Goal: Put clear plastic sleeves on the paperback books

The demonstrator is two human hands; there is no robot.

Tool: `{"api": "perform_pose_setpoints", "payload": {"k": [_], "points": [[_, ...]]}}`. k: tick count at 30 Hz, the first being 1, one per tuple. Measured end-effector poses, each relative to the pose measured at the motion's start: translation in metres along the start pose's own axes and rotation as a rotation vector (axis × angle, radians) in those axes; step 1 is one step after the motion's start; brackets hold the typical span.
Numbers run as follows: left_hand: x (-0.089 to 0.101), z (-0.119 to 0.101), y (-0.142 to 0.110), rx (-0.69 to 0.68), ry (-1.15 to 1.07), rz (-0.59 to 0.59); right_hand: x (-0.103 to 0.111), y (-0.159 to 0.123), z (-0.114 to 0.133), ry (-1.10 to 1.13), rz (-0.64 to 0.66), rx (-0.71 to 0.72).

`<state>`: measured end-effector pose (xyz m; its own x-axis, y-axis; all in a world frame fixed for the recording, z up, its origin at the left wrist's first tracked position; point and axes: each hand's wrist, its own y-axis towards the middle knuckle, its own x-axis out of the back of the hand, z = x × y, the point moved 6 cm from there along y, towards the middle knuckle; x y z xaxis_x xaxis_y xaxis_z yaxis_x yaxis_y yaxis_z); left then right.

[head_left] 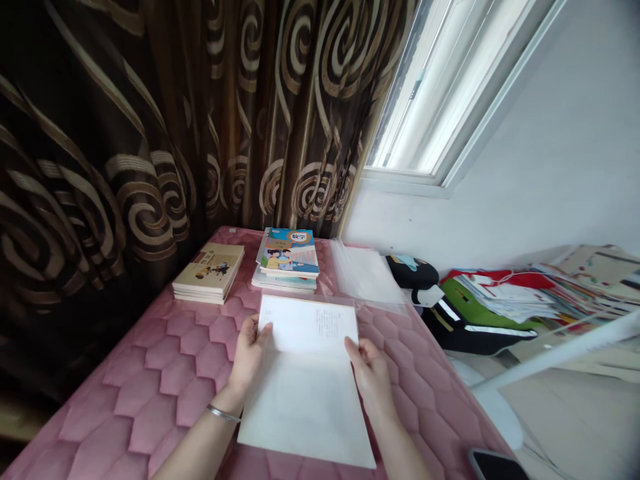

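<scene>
An open book lies on the pink quilted surface in front of me. Small print shows on its far page, while the near page looks blank and pale. A thin clear edge, apparently plastic film, shows along the far side. My left hand pinches the left edge of the far page, thumb on top. On the right edge, my right hand grips the same page between thumb and fingers. Beyond the book sits a stack of textbooks with a blue cover on top. To its left is a stack of beige books.
Clear plastic sheets lie at the far right of the pink padded surface. A phone rests at the near right edge. Past that edge are a green and black bag, piled papers and a white bar. A patterned curtain hangs behind.
</scene>
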<state>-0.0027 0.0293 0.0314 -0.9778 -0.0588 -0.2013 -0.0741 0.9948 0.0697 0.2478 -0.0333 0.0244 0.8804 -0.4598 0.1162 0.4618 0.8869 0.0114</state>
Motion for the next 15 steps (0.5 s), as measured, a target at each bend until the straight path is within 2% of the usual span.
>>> {"api": "perform_pose_setpoints", "payload": {"k": [6,15], "points": [[-0.0005,0.0010,0.0001,-0.033,0.006,0.006,-0.0013,-0.0008,0.0017,0.057,0.036,-0.025],[0.0006,0.0039,-0.0004,-0.022,0.004,0.032,0.0005,0.0063,-0.0066,-0.098,0.013,0.046]]}}
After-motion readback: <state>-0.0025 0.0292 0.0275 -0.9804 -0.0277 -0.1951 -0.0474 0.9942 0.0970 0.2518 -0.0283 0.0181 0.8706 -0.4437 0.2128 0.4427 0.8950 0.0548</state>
